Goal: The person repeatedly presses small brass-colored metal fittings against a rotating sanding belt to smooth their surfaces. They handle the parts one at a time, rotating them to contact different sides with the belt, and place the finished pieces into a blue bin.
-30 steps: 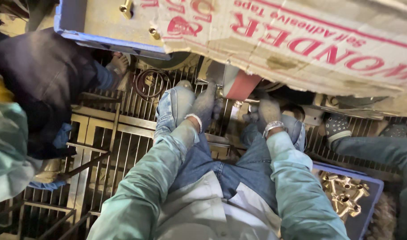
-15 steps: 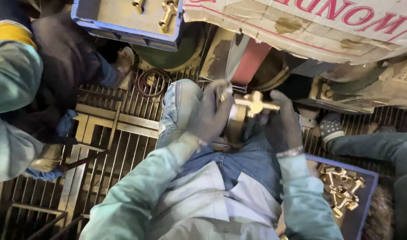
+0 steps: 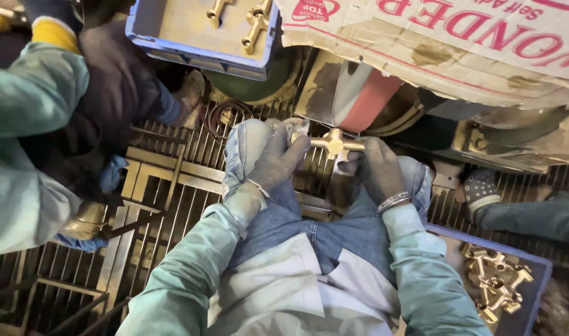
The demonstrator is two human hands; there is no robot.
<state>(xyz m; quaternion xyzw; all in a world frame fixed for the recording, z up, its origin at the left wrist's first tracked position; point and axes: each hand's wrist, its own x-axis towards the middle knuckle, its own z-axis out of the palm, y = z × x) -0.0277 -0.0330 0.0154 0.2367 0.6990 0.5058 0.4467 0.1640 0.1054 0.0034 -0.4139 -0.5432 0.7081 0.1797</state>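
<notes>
Two gloved hands close on one brass cross-shaped fitting (image 3: 335, 144) above the knees: the left hand (image 3: 273, 158) pinches its left arm, the right hand (image 3: 376, 167) grips its right arm. Beyond the left hand, a blue tray (image 3: 197, 37) holds two more brass fittings (image 3: 258, 22), while near the right elbow a second blue tray (image 3: 533, 292) holds a heap too tangled to count. Just past the fingertips stands a grey and red wheel housing (image 3: 353, 96) under a pale cardboard sheet (image 3: 434, 43) with red lettering, leaving little open room.
</notes>
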